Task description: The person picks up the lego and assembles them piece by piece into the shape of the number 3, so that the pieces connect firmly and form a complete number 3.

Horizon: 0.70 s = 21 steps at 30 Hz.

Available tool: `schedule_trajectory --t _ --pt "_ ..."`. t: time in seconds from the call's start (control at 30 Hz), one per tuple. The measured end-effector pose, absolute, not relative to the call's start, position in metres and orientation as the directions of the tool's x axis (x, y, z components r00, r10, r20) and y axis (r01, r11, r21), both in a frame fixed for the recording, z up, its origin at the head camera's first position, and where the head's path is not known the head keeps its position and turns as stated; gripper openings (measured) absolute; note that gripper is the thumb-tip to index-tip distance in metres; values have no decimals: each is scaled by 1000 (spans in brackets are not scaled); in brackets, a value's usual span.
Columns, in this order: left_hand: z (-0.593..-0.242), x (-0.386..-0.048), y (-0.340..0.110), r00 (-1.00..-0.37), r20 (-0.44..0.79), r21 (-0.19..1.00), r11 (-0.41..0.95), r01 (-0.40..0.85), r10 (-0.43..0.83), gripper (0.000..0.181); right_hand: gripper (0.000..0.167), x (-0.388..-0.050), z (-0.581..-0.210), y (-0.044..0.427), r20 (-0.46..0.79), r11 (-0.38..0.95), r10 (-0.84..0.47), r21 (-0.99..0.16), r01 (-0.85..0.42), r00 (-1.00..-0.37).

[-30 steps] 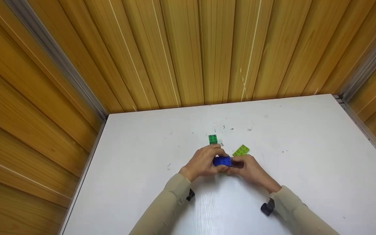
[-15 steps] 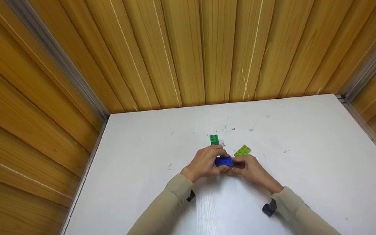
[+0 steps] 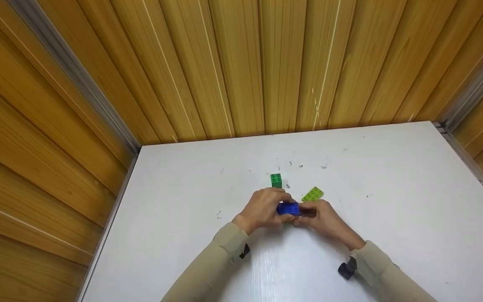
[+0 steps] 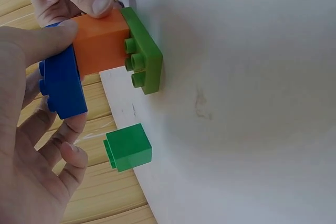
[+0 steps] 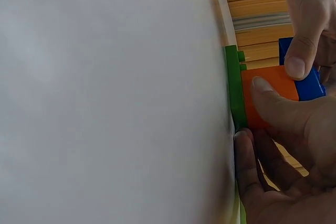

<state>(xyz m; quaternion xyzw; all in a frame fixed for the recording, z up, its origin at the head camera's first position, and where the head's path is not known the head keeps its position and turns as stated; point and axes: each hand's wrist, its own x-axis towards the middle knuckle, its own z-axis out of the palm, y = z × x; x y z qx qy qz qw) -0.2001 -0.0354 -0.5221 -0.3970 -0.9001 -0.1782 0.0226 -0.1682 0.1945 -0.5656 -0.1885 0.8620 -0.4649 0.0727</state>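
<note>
My left hand (image 3: 262,209) pinches a blue toy building brick (image 4: 65,85) between thumb and fingers. Beneath that brick is an orange brick (image 4: 100,38), which stands at one end of a flat green studded plate (image 4: 148,53) on the table. The right hand (image 3: 323,216) grips the orange brick, its thumb on the side seen in the right wrist view. Blue and orange meet, offset, with a thin dark line between them; whether they are pressed fully together I cannot tell. In the head view the fingers hide most of the orange brick and the plate.
A dark green brick (image 3: 276,180) stands just beyond my left hand on the white table (image 3: 183,188). A lime green studded plate (image 3: 312,194) lies beyond the right hand. Wood-patterned walls (image 3: 241,67) rise at the table's back and sides.
The whole head view has shifted slightly to the right. Both hands keep their hold on the bricks, with little visible movement.
</note>
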Motion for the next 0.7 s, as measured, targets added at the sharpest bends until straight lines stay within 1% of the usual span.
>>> schedule_trajectory --t 0.13,0.23,0.37,0.47,0.7 --pt "-517 -201 -34 -695 168 295 637 712 699 35 24 -170 -564 194 64 491 -396 -828 -270 -916" --pt "-513 -200 -32 -704 161 286 650 704 692 33 22 -171 -563 194 86 492 -406 -818 -297 -910" --pt "-512 -200 -27 -706 185 265 657 705 683 31 17 -172 -561 196 110 518 -405 -790 -327 -908" --pt "-513 -199 -25 -707 209 259 659 706 675 31 17 -172 -560 197 112 532 -398 -780 -329 -911" --pt "-519 -197 -30 -736 182 333 664 670 652 33 24 -172 -564 195 83 522 -402 -798 -303 -912"
